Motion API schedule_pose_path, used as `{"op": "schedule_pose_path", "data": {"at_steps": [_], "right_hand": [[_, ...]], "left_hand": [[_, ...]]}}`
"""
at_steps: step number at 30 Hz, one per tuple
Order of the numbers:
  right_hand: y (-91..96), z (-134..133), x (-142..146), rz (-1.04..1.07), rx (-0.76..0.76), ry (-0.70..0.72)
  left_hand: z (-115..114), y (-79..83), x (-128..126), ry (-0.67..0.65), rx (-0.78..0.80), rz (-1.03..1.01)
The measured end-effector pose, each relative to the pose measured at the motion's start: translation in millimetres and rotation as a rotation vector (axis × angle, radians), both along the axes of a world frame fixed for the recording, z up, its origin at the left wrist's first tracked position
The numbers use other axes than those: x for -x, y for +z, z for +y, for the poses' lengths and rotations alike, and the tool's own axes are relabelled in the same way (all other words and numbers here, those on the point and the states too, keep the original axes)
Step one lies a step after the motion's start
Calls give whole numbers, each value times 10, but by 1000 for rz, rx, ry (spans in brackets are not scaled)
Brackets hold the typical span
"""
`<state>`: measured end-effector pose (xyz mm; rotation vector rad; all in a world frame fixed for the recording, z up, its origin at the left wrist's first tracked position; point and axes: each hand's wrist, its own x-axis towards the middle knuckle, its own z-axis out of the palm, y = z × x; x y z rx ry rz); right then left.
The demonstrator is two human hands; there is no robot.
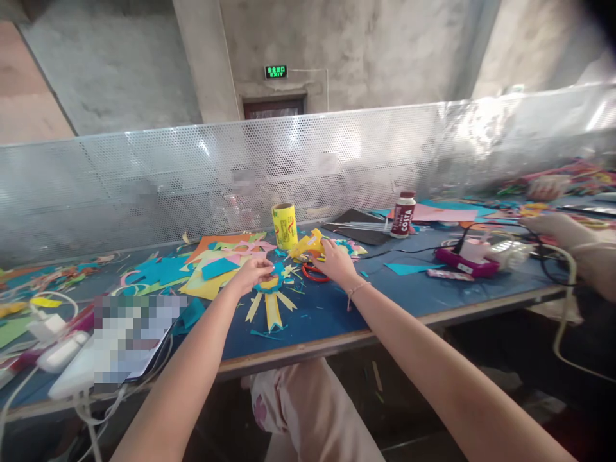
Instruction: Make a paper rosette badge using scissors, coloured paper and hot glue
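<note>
My left hand [253,274] is closed in a pinch at the upper left edge of a blue and yellow paper rosette [272,307], whose pale ribbon tails lie on the table. Its fingers partly cover the rosette. Just to the right, my right hand [334,262] is wrapped round a yellow glue gun [310,242]; the fingers hide its rear part. Under that hand, the red handles of a pair of scissors [314,274] show. Behind the glue gun stands a yellow tape roll [285,228]. Another colourful paper piece [353,247] lies beyond my right hand.
Paper sheets and scraps [214,273] cover the table's left side. A phone [139,346] and white chargers lie near left. To the right are a Costa bottle [403,217], clear sticks [366,226] and a purple power strip [466,262] with cables. Another person's arm [568,234] reaches in.
</note>
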<state>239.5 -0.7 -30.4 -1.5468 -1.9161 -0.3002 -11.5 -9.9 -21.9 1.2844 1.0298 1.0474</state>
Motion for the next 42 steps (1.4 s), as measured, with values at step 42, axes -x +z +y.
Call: {"op": "schedule_pose_path", "data": {"at_steps": [42], "right_hand": [[91,57,929,922,282,665]], "left_hand": [[47,17,-74,169,-341,18]]}}
